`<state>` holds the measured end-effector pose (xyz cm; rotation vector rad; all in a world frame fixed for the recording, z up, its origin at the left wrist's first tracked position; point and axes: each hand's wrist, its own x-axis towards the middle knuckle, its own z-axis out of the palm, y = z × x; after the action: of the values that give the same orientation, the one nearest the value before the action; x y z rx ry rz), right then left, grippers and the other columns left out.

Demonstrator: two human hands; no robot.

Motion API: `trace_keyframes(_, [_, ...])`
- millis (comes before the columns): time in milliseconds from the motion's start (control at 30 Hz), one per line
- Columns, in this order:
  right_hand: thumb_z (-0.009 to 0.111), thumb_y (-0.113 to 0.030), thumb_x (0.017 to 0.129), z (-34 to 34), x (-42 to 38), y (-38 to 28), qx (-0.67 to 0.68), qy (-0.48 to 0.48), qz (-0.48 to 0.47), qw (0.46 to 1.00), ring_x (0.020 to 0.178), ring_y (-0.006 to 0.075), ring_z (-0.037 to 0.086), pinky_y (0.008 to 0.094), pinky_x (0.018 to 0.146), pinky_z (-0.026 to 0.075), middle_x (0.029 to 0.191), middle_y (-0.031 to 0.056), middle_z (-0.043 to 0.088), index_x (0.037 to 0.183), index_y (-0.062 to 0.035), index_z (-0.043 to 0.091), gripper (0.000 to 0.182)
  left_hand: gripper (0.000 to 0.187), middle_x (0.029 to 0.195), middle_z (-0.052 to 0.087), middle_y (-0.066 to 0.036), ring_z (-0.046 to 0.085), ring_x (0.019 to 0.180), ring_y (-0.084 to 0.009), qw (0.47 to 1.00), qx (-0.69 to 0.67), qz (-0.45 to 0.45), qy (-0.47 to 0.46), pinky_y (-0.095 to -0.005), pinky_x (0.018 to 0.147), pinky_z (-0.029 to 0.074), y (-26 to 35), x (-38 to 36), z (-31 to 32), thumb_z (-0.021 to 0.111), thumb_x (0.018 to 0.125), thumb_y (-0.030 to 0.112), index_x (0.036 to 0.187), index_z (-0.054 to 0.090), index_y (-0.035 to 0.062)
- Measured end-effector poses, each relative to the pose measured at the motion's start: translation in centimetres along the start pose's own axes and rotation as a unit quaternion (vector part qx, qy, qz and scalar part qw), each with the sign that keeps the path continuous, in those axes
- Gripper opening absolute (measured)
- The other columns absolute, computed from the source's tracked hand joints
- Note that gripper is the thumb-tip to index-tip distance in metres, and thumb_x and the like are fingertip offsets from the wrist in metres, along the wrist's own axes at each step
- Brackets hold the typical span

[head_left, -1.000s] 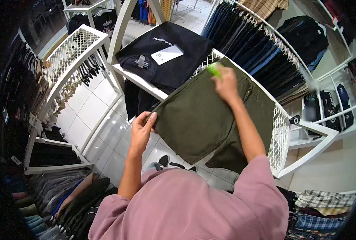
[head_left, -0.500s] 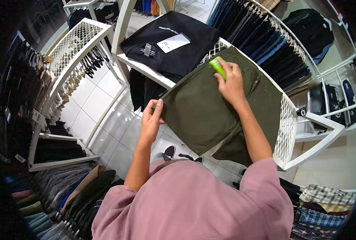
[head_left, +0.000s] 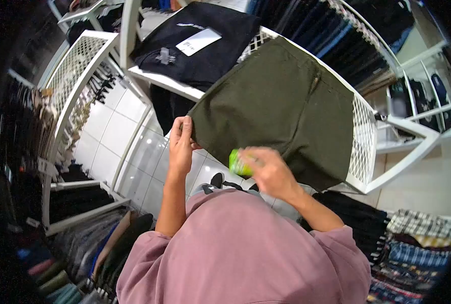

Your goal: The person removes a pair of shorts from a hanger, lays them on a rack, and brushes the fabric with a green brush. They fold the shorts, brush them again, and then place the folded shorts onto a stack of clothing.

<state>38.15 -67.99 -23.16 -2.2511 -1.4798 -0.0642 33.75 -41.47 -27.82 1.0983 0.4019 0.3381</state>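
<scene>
Olive-green trousers or shorts [head_left: 256, 96] lie spread over a white mesh-topped rack, with their near edge hanging over the tiled floor. My left hand [head_left: 181, 144] pinches the left corner of the cloth between thumb and fingers. Blurred by motion, my right hand [head_left: 270, 172] holds a bright green object [head_left: 239, 163] at the near edge of the cloth. What the green object is cannot be made out. A folded black shirt [head_left: 200, 43] with a white tag [head_left: 198, 41] lies beyond the cloth on the left.
White rack frames [head_left: 407, 126] stand at the right, and another mesh rack [head_left: 78, 58] at the left. Hanging jeans [head_left: 331, 40] fill the back right. Folded plaid shirts [head_left: 420, 253] are at the lower right, with hanging clothes [head_left: 83, 243] at the lower left.
My right hand has moved with the green object from the cloth's far part down to its near edge. The cloth's lower right part lies flatter, and the view has shifted slightly.
</scene>
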Motion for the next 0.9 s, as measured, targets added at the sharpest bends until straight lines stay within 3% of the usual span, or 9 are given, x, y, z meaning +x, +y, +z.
trace_keyframes(33, [0.066,0.003,0.076,0.0,-0.7,-1.0,0.044,-0.031,0.017,0.998,0.121,0.0323,0.059,0.0453,0.104,0.047,0.125,0.0152,0.062,0.139,-0.007,0.061,0.063,0.028,0.077,0.056,0.006,0.05,0.059,-0.0012,1.0,0.01,0.0,0.003,-0.0189,0.05,0.042,0.2,0.0,0.3,0.052,0.109,0.04,0.101,0.056,0.0132])
trace_keyframes(167, [0.075,0.003,0.074,-2.9,0.0,1.6,-0.056,0.222,0.163,0.96,0.119,0.0352,0.057,0.0448,0.101,0.048,0.132,0.0172,0.056,0.145,-0.0065,0.054,0.075,0.027,0.073,0.053,0.008,0.047,0.058,0.0003,1.0,-0.001,-0.003,0.018,-0.0179,0.049,0.037,0.6,0.3,0.7,0.05,0.11,0.037,0.098,0.056,0.0142])
trace_keyframes(233, [0.077,0.0,0.076,-2.8,0.0,1.8,-0.102,0.175,0.184,0.962,0.119,0.0342,0.057,0.0451,0.101,0.047,0.132,0.0162,0.057,0.146,-0.0069,0.054,0.074,0.027,0.072,0.052,0.008,0.047,0.057,0.0004,0.999,0.012,-0.015,0.028,-0.0178,0.048,0.036,1.4,0.1,1.1,0.05,0.11,0.037,0.098,0.056,0.0141])
trace_keyframes(300, [0.081,-0.008,0.077,-1.2,-0.6,1.2,-0.076,0.089,0.065,0.991,0.119,0.0329,0.058,0.0451,0.102,0.046,0.131,0.0154,0.058,0.146,-0.0075,0.053,0.074,0.027,0.072,0.051,0.009,0.046,0.057,0.0011,1.0,0.0,-0.006,0.026,-0.0177,0.047,0.035,1.0,0.6,1.6,0.05,0.11,0.037,0.098,0.056,0.0141])
trace_keyframes(367, [0.082,-0.017,0.078,-1.4,-0.3,-0.4,0.063,-0.007,0.045,0.997,0.119,0.0327,0.058,0.0454,0.104,0.047,0.13,0.0158,0.059,0.146,-0.0082,0.053,0.074,0.027,0.072,0.051,0.009,0.044,0.056,0.0018,0.999,0.007,-0.009,0.05,-0.0169,0.048,0.034,1.1,0.6,1.7,0.05,0.11,0.037,0.097,0.056,0.0145])
trace_keyframes(533, [0.08,-0.017,0.081,-5.7,2.5,9.4,-0.097,0.16,0.153,0.97,0.115,0.037,0.06,0.046,0.101,0.049,0.125,0.0201,0.059,0.135,-0.0016,0.06,0.059,0.029,0.072,0.05,0.01,0.042,0.057,0.002,0.999,0.04,0.006,0.032,-0.0176,0.049,0.033,0.4,0.8,0.1,0.051,0.109,0.039,0.093,0.056,0.0154])
trace_keyframes(600, [0.079,-0.016,0.084,-6.7,1.5,16.6,-0.149,0.257,0.351,0.888,0.111,0.0377,0.06,0.0444,0.099,0.049,0.121,0.0207,0.06,0.134,0.0014,0.06,0.057,0.026,0.075,0.052,0.008,0.043,0.061,0.0003,0.996,0.071,0.008,0.046,-0.019,0.052,0.034,0.5,0.7,-0.1,0.054,0.109,0.035,0.095,0.057,0.013])
trace_keyframes(700, [0.078,-0.018,0.086,-9.5,0.4,18.9,-0.214,0.341,0.422,0.812,0.11,0.0376,0.061,0.0448,0.097,0.05,0.12,0.0215,0.059,0.137,0.0006,0.057,0.058,0.021,0.078,0.055,0.005,0.046,0.067,-0.0023,0.974,0.185,0.104,0.085,-0.0197,0.059,0.038,-0.1,1.0,-0.5,0.06,0.107,0.028,0.098,0.058,0.0096])
trace_keyframes(900, [0.085,-0.02,0.08,-5.4,2.5,8.0,0.033,0.138,0.157,0.977,0.113,0.0373,0.062,0.0441,0.102,0.049,0.121,0.0212,0.062,0.13,-0.0023,0.065,0.057,0.027,0.091,0.067,-0.008,0.062,0.083,-0.0144,0.914,0.313,0.23,0.118,-0.0288,0.077,0.05,0.0,1.5,1.5,0.069,0.101,0.021,0.11,0.059,-0.0019])
